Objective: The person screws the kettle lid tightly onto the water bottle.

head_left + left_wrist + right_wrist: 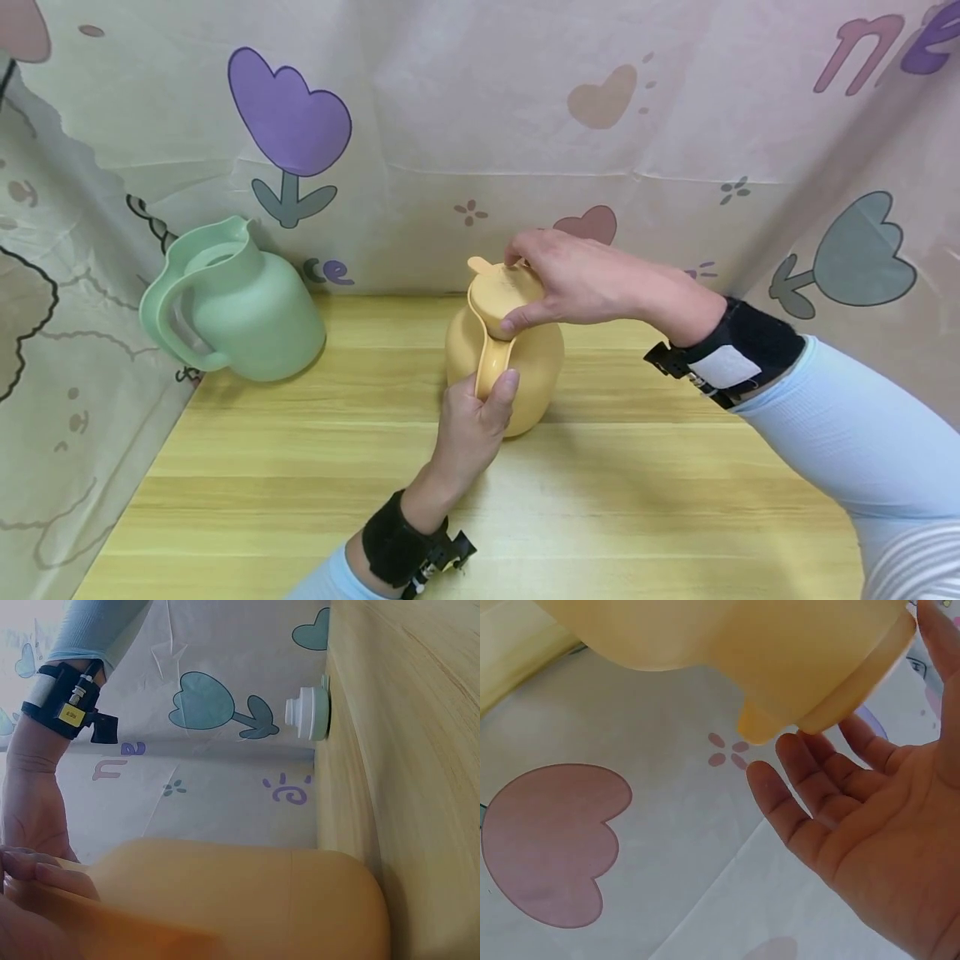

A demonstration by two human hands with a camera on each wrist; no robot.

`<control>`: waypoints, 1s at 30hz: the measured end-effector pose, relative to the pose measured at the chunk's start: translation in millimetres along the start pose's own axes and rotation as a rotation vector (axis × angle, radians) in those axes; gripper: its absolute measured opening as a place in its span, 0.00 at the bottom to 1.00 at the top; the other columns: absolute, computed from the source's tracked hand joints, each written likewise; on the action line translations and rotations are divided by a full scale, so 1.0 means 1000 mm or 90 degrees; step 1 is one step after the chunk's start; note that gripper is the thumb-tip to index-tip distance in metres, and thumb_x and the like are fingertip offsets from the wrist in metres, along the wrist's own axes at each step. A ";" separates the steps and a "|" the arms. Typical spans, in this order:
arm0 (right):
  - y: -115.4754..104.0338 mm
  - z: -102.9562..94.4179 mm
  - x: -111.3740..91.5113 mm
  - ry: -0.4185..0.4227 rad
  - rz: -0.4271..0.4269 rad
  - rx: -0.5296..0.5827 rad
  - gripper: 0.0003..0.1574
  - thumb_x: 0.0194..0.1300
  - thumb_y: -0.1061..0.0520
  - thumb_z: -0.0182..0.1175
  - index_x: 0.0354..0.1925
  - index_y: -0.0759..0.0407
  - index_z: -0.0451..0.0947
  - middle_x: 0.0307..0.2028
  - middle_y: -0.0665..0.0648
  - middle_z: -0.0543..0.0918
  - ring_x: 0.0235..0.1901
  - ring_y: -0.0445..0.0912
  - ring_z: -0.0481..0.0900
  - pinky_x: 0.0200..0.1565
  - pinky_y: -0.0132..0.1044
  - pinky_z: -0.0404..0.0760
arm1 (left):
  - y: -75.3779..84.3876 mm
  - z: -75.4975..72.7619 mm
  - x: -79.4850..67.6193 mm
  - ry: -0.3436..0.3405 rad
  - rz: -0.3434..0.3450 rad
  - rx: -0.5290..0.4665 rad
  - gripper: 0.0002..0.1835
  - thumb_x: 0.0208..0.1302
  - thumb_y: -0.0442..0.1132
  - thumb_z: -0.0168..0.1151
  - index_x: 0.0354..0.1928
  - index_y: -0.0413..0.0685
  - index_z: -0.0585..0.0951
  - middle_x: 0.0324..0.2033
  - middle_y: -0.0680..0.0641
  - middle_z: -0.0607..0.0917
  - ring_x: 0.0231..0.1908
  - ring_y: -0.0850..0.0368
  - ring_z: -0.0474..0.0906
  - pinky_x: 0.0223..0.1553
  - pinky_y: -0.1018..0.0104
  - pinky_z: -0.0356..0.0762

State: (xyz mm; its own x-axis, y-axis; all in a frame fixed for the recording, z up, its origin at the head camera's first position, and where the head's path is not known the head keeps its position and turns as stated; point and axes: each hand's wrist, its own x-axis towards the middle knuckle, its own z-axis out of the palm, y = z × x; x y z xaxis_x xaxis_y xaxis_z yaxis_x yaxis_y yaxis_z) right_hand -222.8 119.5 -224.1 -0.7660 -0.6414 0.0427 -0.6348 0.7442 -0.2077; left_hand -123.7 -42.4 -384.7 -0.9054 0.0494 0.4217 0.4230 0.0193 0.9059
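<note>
A yellow pitcher (538, 387) stands upright on the table, its handle facing me. My left hand (467, 429) grips that handle, thumb lying along it. On the pitcher's mouth sits a round yellow lid (504, 292) with a small tab pointing to the far left. From above, my right hand (577, 275) pinches the lid, thumb at its near edge and fingers at its far edge. Fingertips of the right hand (855, 802) show right at the lid's rim (859, 682) in the right wrist view. The left wrist view has the pitcher's smooth side (300, 900) close up.
A green pitcher (277, 321) with an uncovered mouth stands at the back left, handle toward the left. In the left wrist view, a green-and-white lid (319, 714) lies on the wooden table (420, 750). A printed cloth (435, 108) hangs behind the table and along its sides.
</note>
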 end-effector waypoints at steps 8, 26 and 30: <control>0.000 -0.004 -0.004 -0.025 -0.078 0.019 0.34 0.54 0.39 0.66 0.56 0.47 0.67 0.46 0.46 0.72 0.43 0.41 0.71 0.47 0.37 0.72 | -0.003 -0.001 -0.001 -0.008 0.004 -0.003 0.22 0.70 0.43 0.56 0.16 0.46 0.68 0.09 0.49 0.67 0.11 0.61 0.62 0.12 0.69 0.61; -0.001 0.000 -0.003 0.002 0.012 -0.034 0.47 0.43 0.16 0.59 0.50 0.45 0.70 0.39 0.47 0.73 0.40 0.44 0.70 0.40 0.40 0.70 | 0.000 -0.001 -0.001 -0.005 -0.009 0.006 0.22 0.70 0.46 0.56 0.17 0.47 0.69 0.10 0.50 0.69 0.12 0.61 0.64 0.13 0.69 0.63; -0.004 -0.003 -0.003 0.011 -0.007 -0.053 0.48 0.45 0.18 0.60 0.53 0.45 0.70 0.45 0.47 0.73 0.44 0.44 0.70 0.44 0.43 0.72 | 0.000 -0.002 -0.001 -0.006 -0.006 0.009 0.22 0.70 0.46 0.55 0.17 0.47 0.69 0.09 0.50 0.69 0.11 0.61 0.64 0.13 0.69 0.62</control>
State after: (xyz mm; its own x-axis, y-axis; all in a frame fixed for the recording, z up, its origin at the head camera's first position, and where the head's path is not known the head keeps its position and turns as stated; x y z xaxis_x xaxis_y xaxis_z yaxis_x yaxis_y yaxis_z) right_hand -218.2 119.6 -220.7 -0.7601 -0.6469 0.0612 -0.6489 0.7504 -0.1258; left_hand -122.9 -44.2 -385.5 -0.9090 0.0587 0.4126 0.4149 0.0336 0.9093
